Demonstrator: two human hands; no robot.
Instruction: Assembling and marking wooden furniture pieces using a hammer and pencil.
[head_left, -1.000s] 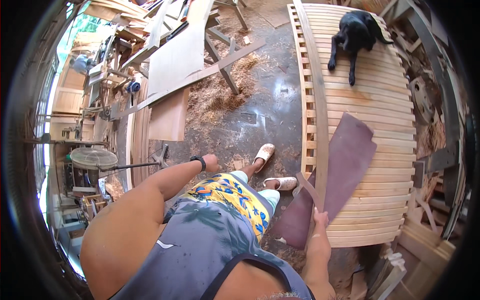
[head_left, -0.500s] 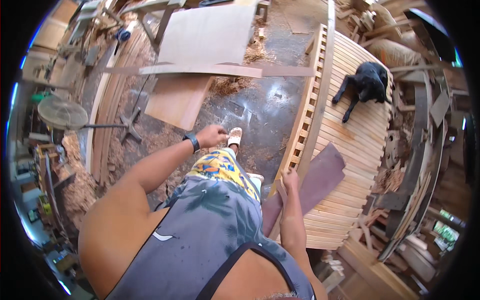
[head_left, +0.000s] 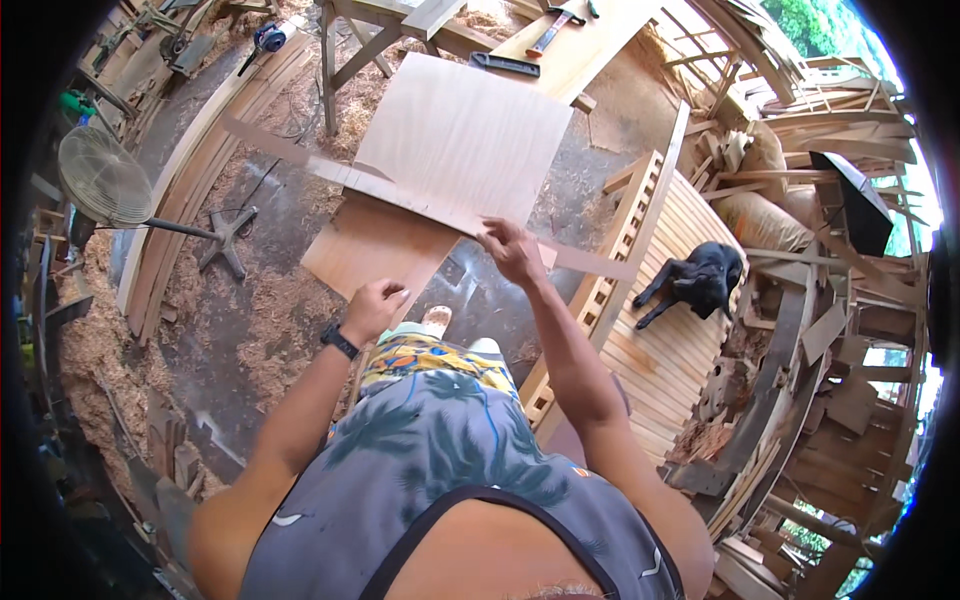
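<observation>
My right hand [head_left: 512,250] is at the right end of a pale narrow board [head_left: 400,198], its bent fingers apart; whether they touch the board I cannot tell. The board lies across a large light plywood sheet [head_left: 470,130] and a smaller tan panel [head_left: 375,250]. A thin brown strip [head_left: 590,262] runs past my right hand toward a slatted wooden piece. My left hand [head_left: 372,310], with a dark watch on its wrist, is curled closed just in front of the tan panel. Its palm is hidden, so anything in it does not show.
On the right a black dog [head_left: 695,283] lies on the slatted wooden piece [head_left: 650,350]. A hammer [head_left: 556,32] and a dark tool [head_left: 505,65] rest on a bench at the back. To the left stand a fan [head_left: 105,175] and long planks [head_left: 200,180]. Shavings litter the floor.
My right hand has left the slatted piece's edge and moved forward and left to the pale board. My left hand has drawn back left, still curled. The view has shifted.
</observation>
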